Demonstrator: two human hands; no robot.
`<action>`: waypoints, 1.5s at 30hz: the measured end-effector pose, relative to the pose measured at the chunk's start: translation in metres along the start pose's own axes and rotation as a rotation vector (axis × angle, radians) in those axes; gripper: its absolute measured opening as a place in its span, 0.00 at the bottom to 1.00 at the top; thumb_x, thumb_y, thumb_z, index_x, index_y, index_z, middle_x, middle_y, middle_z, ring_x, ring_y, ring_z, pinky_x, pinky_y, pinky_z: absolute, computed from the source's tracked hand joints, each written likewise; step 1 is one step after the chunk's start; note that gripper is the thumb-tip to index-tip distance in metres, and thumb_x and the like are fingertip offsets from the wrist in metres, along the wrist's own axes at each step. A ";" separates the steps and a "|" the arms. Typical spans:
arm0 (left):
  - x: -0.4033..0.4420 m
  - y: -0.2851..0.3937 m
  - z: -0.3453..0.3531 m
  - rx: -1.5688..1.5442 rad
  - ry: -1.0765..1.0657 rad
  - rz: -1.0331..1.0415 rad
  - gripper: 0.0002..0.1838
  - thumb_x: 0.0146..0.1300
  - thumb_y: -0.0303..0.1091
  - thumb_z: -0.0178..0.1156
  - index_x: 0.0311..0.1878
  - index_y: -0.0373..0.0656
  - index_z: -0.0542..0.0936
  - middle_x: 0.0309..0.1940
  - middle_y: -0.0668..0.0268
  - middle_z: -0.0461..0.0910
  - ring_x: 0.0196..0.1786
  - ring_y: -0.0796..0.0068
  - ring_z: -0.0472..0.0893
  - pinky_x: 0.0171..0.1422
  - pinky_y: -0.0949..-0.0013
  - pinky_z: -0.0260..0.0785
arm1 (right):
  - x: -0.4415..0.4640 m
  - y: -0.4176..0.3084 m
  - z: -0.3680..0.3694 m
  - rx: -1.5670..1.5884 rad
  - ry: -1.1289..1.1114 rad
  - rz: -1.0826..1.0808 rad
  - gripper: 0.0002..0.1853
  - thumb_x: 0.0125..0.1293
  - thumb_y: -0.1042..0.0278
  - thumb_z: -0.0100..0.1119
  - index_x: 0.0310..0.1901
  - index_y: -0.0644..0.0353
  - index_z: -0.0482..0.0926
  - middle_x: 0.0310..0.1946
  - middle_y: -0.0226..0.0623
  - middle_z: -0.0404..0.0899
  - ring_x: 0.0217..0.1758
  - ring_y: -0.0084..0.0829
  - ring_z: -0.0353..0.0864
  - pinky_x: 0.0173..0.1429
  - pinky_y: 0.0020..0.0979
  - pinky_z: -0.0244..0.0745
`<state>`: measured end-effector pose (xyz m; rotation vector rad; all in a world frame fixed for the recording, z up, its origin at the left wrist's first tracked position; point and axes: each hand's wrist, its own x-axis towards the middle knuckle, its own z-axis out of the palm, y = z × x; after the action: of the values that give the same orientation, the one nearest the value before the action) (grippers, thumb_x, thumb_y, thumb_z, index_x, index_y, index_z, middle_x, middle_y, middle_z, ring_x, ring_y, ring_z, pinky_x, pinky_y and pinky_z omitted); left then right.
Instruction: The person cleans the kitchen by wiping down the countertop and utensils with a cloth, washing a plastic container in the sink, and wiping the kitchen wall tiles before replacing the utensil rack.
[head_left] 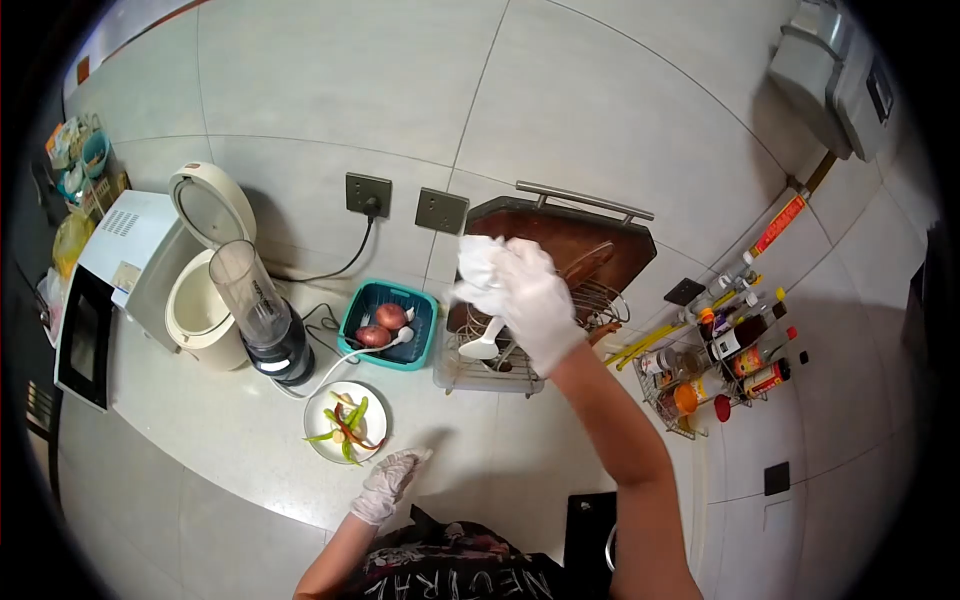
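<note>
My right hand [538, 305], in a white glove, is raised in front of the dish rack [520, 378]. Its fingers are closed on a crumpled white cloth [480, 265], which could also be paper. Gloved as well, my left hand [392, 485] is low over the counter's front edge, its fingers loosely extended and nothing visible in them. Just beyond it lies a white plate [322, 447] with green and red chillies [350, 430] and small pale pieces. A white ladle or spoon [482, 345] stands in the rack, beneath my right hand.
A teal basket [425, 355] holds red onions [375, 335] and a white cable. Left of it stand a blender [275, 340], an open rice cooker [200, 310] and a microwave [90, 335]. A wooden board [620, 245] leans behind the rack. Bottles [740, 340] crowd a wire shelf at right.
</note>
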<state>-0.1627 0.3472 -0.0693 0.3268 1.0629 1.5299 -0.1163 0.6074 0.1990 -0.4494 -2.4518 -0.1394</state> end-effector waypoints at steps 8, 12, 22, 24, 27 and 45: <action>-0.017 0.001 -0.014 0.090 0.013 0.009 0.19 0.69 0.42 0.49 0.55 0.40 0.75 0.50 0.69 0.79 0.47 0.84 0.74 0.51 0.80 0.66 | -0.004 0.027 0.063 0.017 -0.404 -0.135 0.16 0.58 0.68 0.55 0.48 0.63 0.73 0.31 0.46 0.77 0.37 0.40 0.79 0.41 0.35 0.75; -0.016 -0.010 -0.027 -0.016 0.005 0.010 0.18 0.69 0.40 0.50 0.55 0.39 0.74 0.51 0.68 0.78 0.48 0.84 0.74 0.51 0.80 0.65 | -0.010 0.022 0.068 0.310 -0.187 0.001 0.07 0.53 0.73 0.58 0.34 0.64 0.75 0.26 0.43 0.73 0.31 0.43 0.75 0.35 0.36 0.71; -0.010 -0.002 -0.029 -0.063 -0.044 0.015 0.17 0.69 0.40 0.49 0.53 0.41 0.75 0.50 0.69 0.79 0.47 0.83 0.75 0.51 0.78 0.66 | -0.050 -0.039 -0.008 1.322 0.253 0.650 0.13 0.66 0.71 0.50 0.45 0.71 0.76 0.32 0.36 0.79 0.34 0.23 0.78 0.40 0.23 0.74; -0.017 0.003 -0.030 -0.010 0.016 -0.035 0.16 0.69 0.40 0.49 0.54 0.42 0.75 0.51 0.69 0.78 0.47 0.83 0.75 0.51 0.78 0.66 | -0.129 -0.010 0.029 0.969 0.086 0.832 0.14 0.66 0.67 0.51 0.48 0.68 0.76 0.36 0.37 0.79 0.39 0.24 0.78 0.44 0.25 0.73; -0.021 0.004 -0.032 0.006 0.054 -0.086 0.17 0.69 0.40 0.49 0.54 0.42 0.75 0.51 0.70 0.78 0.48 0.82 0.75 0.52 0.78 0.65 | -0.264 0.043 0.112 0.423 -0.126 0.774 0.09 0.65 0.71 0.49 0.43 0.64 0.76 0.35 0.30 0.77 0.35 0.20 0.74 0.38 0.25 0.71; -0.039 -0.004 -0.043 0.098 0.216 -0.217 0.18 0.69 0.39 0.49 0.55 0.37 0.73 0.50 0.62 0.78 0.52 0.72 0.77 0.56 0.71 0.69 | -0.271 -0.023 0.322 1.150 -0.036 1.473 0.14 0.65 0.56 0.55 0.48 0.50 0.80 0.36 0.21 0.80 0.24 0.16 0.66 0.30 0.25 0.68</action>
<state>-0.1801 0.2928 -0.0822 0.1095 1.3013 1.3419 -0.1078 0.5756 -0.2211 -1.4280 -1.2696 1.6866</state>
